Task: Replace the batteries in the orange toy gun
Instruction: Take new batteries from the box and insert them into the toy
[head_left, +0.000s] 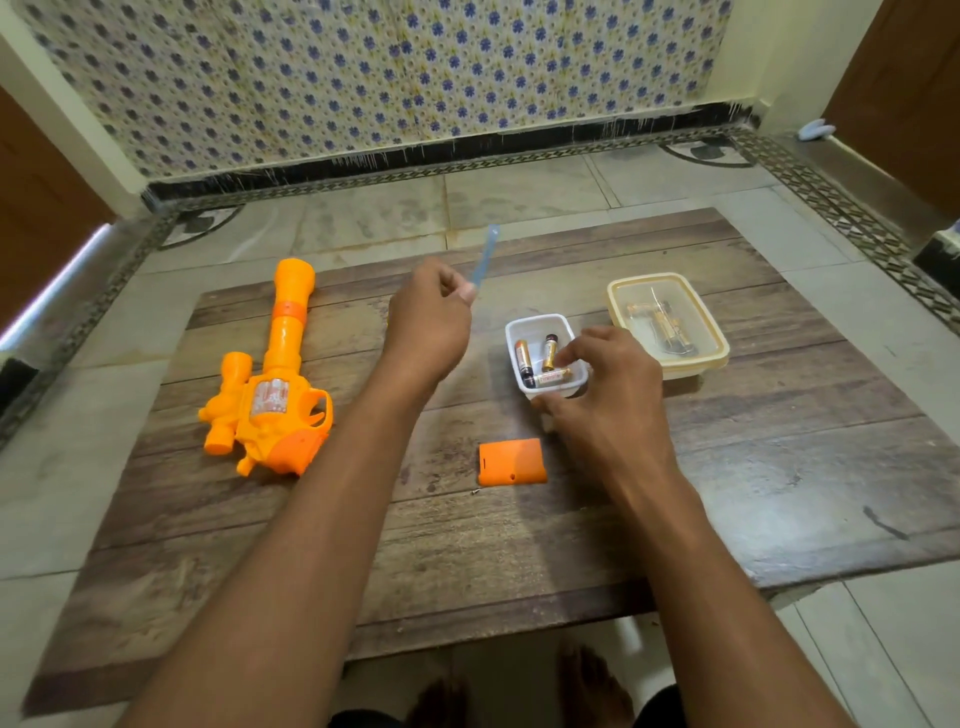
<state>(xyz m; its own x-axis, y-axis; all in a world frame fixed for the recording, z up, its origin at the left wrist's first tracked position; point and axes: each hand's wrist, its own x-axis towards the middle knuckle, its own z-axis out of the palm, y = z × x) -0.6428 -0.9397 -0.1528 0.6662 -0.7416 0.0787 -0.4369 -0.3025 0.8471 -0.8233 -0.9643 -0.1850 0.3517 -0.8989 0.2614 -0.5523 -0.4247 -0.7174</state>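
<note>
The orange toy gun lies on its side at the left of the wooden board, barrel pointing away. Its orange battery cover lies loose in the middle, with a tiny screw just below it. A small white tray holds three batteries. My left hand is raised and pinches a thin blue tool, which is blurred. My right hand reaches over the tray, index fingertip on a battery and thumb at the tray's front wall, gripping nothing.
A cream container with a clear lid stands right of the tray, with more batteries inside. The board lies on a tiled floor by a patterned wall. My feet show at the bottom edge.
</note>
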